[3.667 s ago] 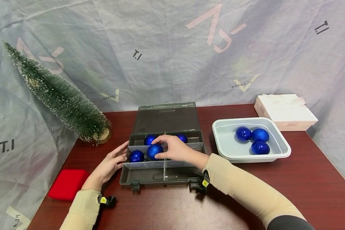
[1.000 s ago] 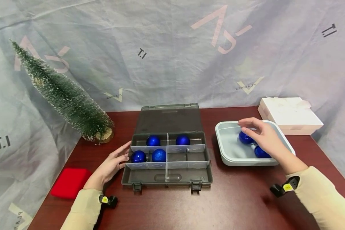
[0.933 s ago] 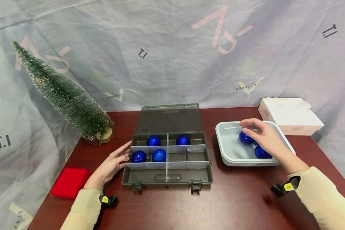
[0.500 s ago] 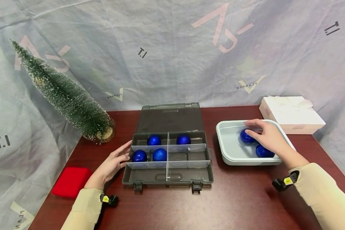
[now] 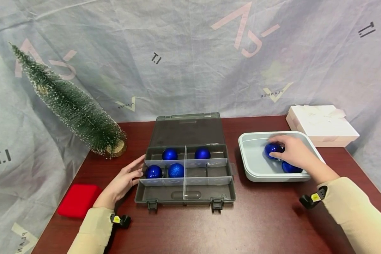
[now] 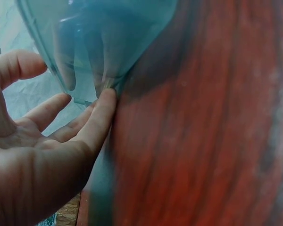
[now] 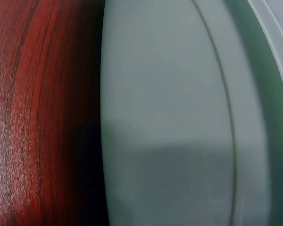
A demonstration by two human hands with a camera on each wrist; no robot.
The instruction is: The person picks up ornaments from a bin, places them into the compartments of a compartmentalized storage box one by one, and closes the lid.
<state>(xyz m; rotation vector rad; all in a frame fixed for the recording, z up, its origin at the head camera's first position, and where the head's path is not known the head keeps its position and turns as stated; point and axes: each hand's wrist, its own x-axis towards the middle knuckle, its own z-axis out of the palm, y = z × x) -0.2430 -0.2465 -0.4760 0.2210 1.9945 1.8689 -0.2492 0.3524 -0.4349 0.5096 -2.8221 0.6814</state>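
Right hand (image 5: 291, 151), no longer hovering, is pinching 1 blue ball (image 5: 268, 149) in the pale tub (image 5: 273, 177), apparently securing it while 4 others (image 5: 176, 170) are sitting in the divided case (image 5: 155, 192).

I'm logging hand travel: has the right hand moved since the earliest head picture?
Yes, rightward: the right hand, then over the divided box, is now past its right side, reaching into the pale tub, gripping a blue ball.

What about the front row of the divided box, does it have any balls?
No, the four balls in the box sit in its middle row and back row.
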